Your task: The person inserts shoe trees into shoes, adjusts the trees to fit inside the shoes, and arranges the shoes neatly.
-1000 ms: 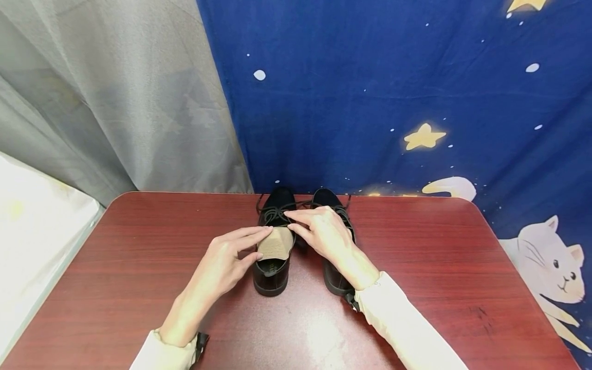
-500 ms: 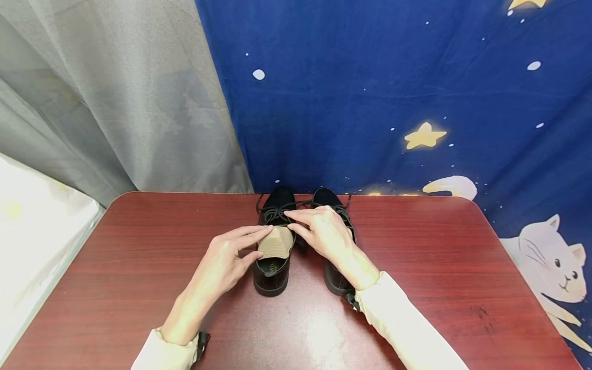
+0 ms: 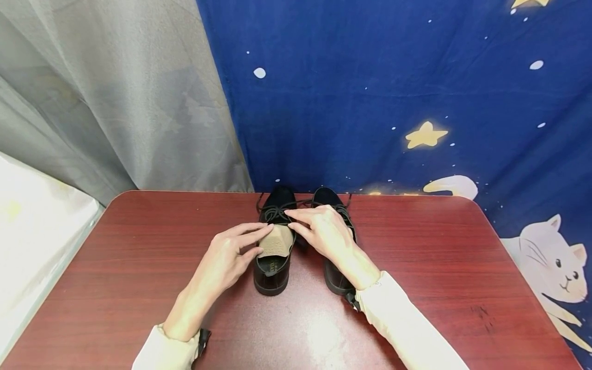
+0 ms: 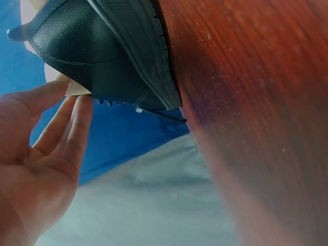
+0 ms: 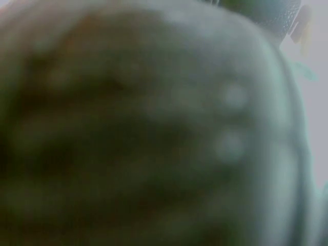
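Two black lace-up shoes stand side by side, toes at the table's far edge. From the opening of the left shoe point(image 3: 271, 283) a beige flap point(image 3: 276, 241) shows, covering the front of the dark insole. My left hand point(image 3: 226, 257) pinches the flap's left side with thumb and fingers; the left wrist view shows these fingertips at the flap point(image 4: 77, 89) beside the shoe's side point(image 4: 87, 38). With thumb and fingertips, my right hand point(image 3: 326, 234) grips the same shoe's right edge by the laces point(image 3: 275, 213). It partly hides the right shoe point(image 3: 326, 197). The right wrist view is mostly blurred and blocked.
Both shoes are on a reddish-brown wooden table point(image 3: 152, 246) with rounded far corners. Behind it hang a grey curtain point(image 3: 152, 103) and a blue star-and-cat cloth point(image 3: 347, 103). The right forearm, in a pale sleeve point(image 3: 402, 318), reaches past the right shoe's heel.
My left hand has shifted slightly forward with the beige flap, and a little more of the lettering on the shoe's insole shows. The right hand stays in place.
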{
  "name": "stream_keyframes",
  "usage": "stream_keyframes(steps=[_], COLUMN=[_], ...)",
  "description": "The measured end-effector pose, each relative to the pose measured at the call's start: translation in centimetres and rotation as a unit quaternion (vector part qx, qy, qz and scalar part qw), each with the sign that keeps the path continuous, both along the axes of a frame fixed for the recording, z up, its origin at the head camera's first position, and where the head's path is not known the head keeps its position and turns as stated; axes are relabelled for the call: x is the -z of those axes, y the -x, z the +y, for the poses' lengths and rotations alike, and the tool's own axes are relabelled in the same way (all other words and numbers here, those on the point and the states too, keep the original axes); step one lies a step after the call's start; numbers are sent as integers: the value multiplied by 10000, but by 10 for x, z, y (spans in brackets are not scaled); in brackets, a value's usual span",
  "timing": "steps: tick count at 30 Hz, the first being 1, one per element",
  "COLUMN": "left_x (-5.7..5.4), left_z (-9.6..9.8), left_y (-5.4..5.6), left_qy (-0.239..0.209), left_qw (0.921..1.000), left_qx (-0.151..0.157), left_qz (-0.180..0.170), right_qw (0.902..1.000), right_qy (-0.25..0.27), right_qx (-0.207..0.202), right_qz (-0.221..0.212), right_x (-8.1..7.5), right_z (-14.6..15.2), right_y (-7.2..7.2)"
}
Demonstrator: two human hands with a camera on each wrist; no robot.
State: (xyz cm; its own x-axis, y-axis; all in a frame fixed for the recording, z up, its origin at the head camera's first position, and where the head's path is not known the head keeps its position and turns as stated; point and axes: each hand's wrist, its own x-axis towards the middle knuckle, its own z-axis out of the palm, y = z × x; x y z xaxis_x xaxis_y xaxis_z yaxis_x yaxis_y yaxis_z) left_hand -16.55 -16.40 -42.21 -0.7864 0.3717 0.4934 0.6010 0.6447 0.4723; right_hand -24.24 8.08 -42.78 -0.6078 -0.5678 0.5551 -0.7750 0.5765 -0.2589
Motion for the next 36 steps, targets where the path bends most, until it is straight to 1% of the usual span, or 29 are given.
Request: stream_keyframes(steps=[7,18,24,30,36], left_x=[1,7,5,4,2], left_z=[0,1,3,4,5], left_y=[2,8,8,9,11], left_qy=[-9,-35,-72,-72,-41], left_qw=[9999,9995,9992,9981,9979], left_qx=[-77,-187,-217,-395,-534], left_qz=[71,269,315,463,375], right_qw=[10000,10000,10000,10000,10000], right_qy=[28,39,51,50,77], right_qx=[-41,-48,-31,-36,-17], right_qz=[22,46,-38,-27,30], right_x=[0,1,1,1,1], right_z=[0,0,1,-1,0], right_y=[1,1,-1,0,0])
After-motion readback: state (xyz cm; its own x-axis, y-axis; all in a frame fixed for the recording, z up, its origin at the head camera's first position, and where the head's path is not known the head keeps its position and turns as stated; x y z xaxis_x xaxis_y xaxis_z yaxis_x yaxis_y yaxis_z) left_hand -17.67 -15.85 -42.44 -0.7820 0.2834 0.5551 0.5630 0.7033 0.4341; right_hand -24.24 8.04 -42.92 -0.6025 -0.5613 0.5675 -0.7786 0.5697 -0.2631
